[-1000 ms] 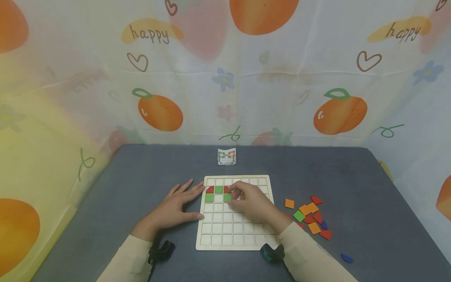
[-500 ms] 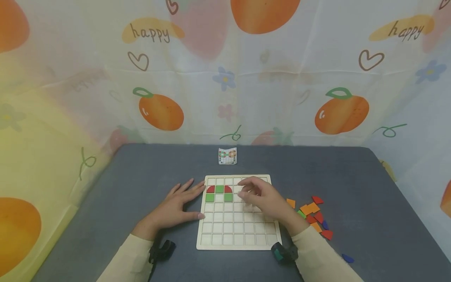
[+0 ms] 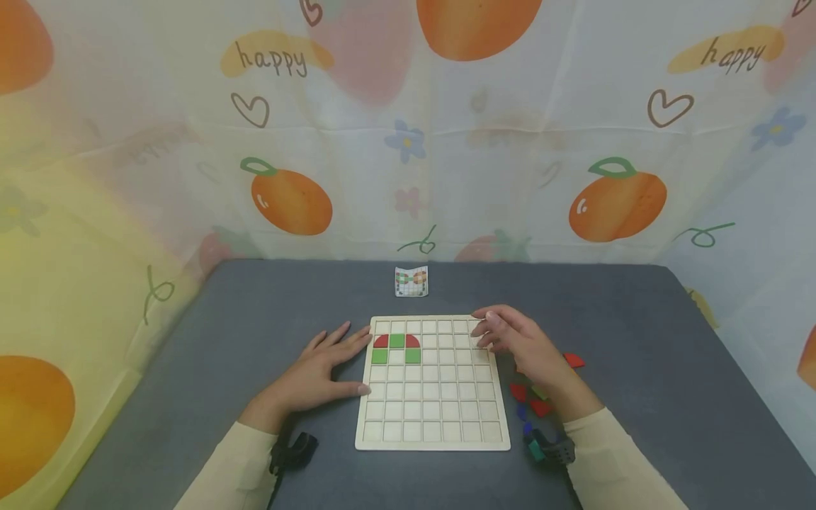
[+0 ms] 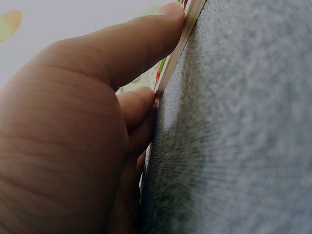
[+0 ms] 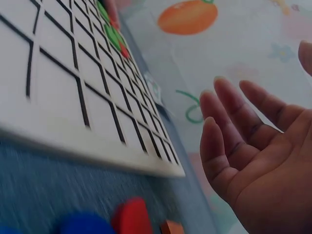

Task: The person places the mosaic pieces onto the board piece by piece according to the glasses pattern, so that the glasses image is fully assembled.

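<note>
A pale gridded board (image 3: 436, 411) lies on the grey table. Toward its upper left sit two red quarter-round tiles (image 3: 381, 341) and several green square tiles (image 3: 397, 341). My left hand (image 3: 312, 375) rests flat beside the board with fingers spread, thumb and fingertips touching its left edge; the left wrist view shows the thumb (image 4: 141, 46) against that edge. Above the upper right corner hovers my right hand (image 3: 525, 347), its fingers loosely bent. In the right wrist view this hand (image 5: 263, 151) has a bare palm and holds nothing.
Loose tiles lie right of the board, partly hidden under the right forearm: a red tile (image 3: 574, 360), another red piece (image 3: 540, 407) and a blue piece (image 3: 522, 412) among them. A small pattern card (image 3: 411, 281) lies behind the board. A printed cloth (image 3: 408, 198) hangs behind the table.
My right hand has let go of the tiles at the upper left and moved right across the board to its right corner. The left hand stays put.
</note>
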`<state>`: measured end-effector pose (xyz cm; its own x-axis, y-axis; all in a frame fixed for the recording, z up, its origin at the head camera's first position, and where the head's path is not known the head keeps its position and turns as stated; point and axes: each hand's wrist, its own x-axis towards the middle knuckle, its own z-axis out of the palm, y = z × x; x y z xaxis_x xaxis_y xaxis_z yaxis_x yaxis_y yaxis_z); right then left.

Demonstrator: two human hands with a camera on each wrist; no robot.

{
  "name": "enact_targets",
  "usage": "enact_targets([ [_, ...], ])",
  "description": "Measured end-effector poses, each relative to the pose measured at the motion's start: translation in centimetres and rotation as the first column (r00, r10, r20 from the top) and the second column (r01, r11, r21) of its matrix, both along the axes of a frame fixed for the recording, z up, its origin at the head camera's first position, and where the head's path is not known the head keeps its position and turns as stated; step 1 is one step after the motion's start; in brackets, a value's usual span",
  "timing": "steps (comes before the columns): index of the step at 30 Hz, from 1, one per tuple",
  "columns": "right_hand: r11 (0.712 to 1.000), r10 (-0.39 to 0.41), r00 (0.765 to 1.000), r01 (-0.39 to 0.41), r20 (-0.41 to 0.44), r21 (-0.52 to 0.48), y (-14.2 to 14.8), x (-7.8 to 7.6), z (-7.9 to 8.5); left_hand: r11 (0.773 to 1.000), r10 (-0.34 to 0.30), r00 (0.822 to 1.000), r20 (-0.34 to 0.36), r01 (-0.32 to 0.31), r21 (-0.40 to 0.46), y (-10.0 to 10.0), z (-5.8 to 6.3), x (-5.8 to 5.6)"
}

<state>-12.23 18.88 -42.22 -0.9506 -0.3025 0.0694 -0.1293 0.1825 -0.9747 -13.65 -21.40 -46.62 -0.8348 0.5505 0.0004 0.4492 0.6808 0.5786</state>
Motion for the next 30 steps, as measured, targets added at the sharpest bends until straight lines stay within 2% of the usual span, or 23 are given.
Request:
enact_targets([
  [13, 0.996, -0.074, 0.997, 0.075, -0.012, 0.048, 5.2, 0.7, -0.4, 1.0, -0.005, 1.0, -0.005, 0.005, -0.013, 0.0, 0.0, 0.0],
  [18, 0.992, -0.125, 0.992, 0.124, 0.016, 0.038, 7.3, 1.2, -0.5, 1.0, 0.01, 1.0, 0.007, -0.009, -0.013, 0.1, 0.0, 0.0],
  [20, 0.989, -0.148, 0.989, 0.147, 0.02, 0.033, 8.2, 1.2, -0.6, 1.0, 0.012, 1.0, 0.008, -0.012, -0.012, 0.1, 0.1, 0.0],
  [26, 0.974, -0.206, 0.978, 0.209, -0.04, 0.084, 10.9, 1.1, -1.1, 1.0, 0.007, 1.0, -0.001, -0.007, -0.008, 0.1, 0.1, 0.1],
  [30, 0.96, -0.249, 0.968, 0.251, -0.028, 0.123, 12.4, 1.0, -1.4, 1.0, 0.003, 1.0, -0.002, -0.004, -0.01, 0.0, 0.0, 0.0],
])
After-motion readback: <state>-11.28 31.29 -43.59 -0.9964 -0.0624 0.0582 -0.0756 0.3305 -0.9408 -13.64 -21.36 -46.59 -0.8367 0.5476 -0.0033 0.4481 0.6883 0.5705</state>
